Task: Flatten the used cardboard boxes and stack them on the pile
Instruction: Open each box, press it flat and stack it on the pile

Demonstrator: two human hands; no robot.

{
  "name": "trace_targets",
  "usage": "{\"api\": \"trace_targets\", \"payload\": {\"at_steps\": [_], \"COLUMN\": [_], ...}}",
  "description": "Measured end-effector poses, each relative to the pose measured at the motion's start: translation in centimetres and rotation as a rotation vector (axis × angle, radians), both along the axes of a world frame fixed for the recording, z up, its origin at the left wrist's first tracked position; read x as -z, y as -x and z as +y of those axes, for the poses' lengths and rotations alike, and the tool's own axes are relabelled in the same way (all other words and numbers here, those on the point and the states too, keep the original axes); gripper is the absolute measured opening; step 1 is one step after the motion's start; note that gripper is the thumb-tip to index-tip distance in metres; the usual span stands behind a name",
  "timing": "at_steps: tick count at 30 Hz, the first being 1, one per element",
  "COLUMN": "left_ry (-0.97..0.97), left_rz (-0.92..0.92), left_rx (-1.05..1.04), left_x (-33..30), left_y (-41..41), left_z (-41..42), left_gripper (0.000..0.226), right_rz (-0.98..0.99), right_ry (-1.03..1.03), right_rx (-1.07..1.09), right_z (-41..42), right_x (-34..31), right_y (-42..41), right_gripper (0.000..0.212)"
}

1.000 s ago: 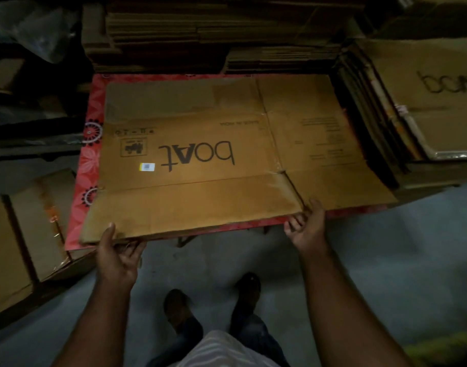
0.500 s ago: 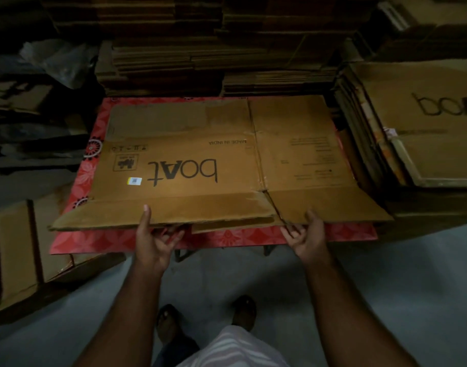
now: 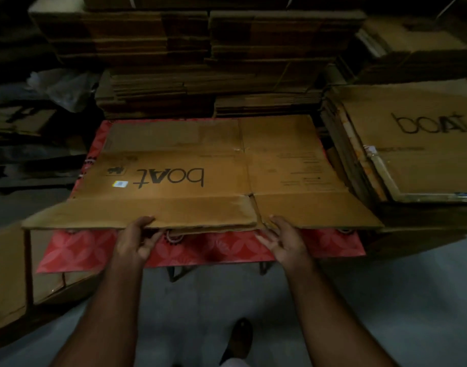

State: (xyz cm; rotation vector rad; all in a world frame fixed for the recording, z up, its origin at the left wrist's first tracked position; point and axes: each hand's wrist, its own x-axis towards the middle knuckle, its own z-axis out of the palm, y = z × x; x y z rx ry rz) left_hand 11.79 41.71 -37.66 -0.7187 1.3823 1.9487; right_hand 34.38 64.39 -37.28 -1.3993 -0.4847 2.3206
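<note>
Both hands are parked at the near edge of the flattened box (image 3: 200, 178), pretty much side by side. Compared with a second ago, the left hand (image 3: 137, 241) has been slid in from the far left corner toward the middle, and it's now gripping the front flap, thumb on top and fingers curled underneath. The right hand (image 3: 282, 241) has barely been moved; its fingers are spread fairly wide and tucked under the flap edge by the centre slit, so it's more of a loose touch than a real grip.

The box itself has been pushed further back onto the red patterned sheet (image 3: 214, 250) covering the desk, with more red now left showing in front. It looks fully flat, so the flattening part can be counted as done, and only a final squaring-up before letting go seems to be needed. The near-left corner of the flap is hanging out past the sheet though, so it might get tipped if released carelessly.

Writing, left to right: a small handling-symbol box and a pale sticker (image 3: 120, 184), too blurry to be read, then "boat" printed upside down in big black letters. Fine print on the right panel can't be made out. Another "boat" logo is seen on the stack at far right (image 3: 423, 144).
</note>
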Motion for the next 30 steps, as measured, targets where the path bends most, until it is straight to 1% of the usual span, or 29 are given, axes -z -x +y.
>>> {"api": "trace_targets", "payload": {"at_steps": [2,4,6,7,12,15,18,20,21,22,24,25,28,30], "left_ry": [-0.029,-0.061,-0.102,-0.12,-0.235,-0.286,-0.365,-0.428,-0.453,-0.477,-0.502,-0.513,-0.542,-0.566], "left_rz": [0.063,0.155,0.235,0.264,0.353,0.416,0.456,0.48,0.504,0.533,0.591,0.609,0.615,0.622], "left_rx": [-0.012,-0.023,-0.047,-0.062,-0.142,-0.178,-0.206,-0.221,-0.226,-0.231,-0.238,-0.227,-0.207,-0.192], "left_x": [-1.5,-3.2,-5.1,-6.1,-11.5,-15.2,-18.9,-21.3,-22.4,-23.5,-25.6,-26.5,-28.7,-29.9], "left_y": [0.0,0.1,0.7,1.0,1.2,-0.4,-2.5,-3.9,-4.5,-5.0,-6.2,-6.9,-8.9,-10.1], "left_z": [-0.4,-0.7,-1.4,-1.8,-4.8,-6.2,-7.6,-8.9,-9.3,-9.6,-9.8,-9.7,-8.9,-8.0], "left_gripper": [0.02,0.028,0.031,0.033,0.047,0.06,0.06,0.074,0.081,0.081,0.066,0.063,0.062,0.062], "right_rz": [0.09,0.16,0.193,0.2,0.219,0.247,0.3,0.338,0.365,0.392,0.437,0.448,0.476,0.496], "right_ry": [0.014,0.01,-0.028,-0.05,-0.178,-0.256,-0.33,-0.383,-0.405,-0.421,-0.439,-0.449,-0.487,-0.509], "right_rx": [0.047,0.106,0.135,0.14,0.118,0.123,0.123,0.125,0.13,0.141,0.158,0.164,0.166,0.172], "right_z": [-0.9,-1.6,-2.2,-2.6,-5.3,-6.8,-8.2,-8.9,-9.3,-9.6,-10.2,-10.4,-10.5,-10.1], "right_x": [-2.0,-4.4,-6.7,-7.8,-13.4,-16.7,-19.8,-21.8,-22.8,-23.7,-25.6,-26.5,-29.0,-30.4], "right_y": [0.9,2.0,2.7,3.0,3.4,2.9,1.8,0.8,0.2,-0.5,-2.2,-3.1,-5.9,-7.8], "right_gripper": [0.02,0.029,0.04,0.041,0.033,0.04,0.051,0.053,0.051,0.047,0.039,0.034,0.018,0.012]}}
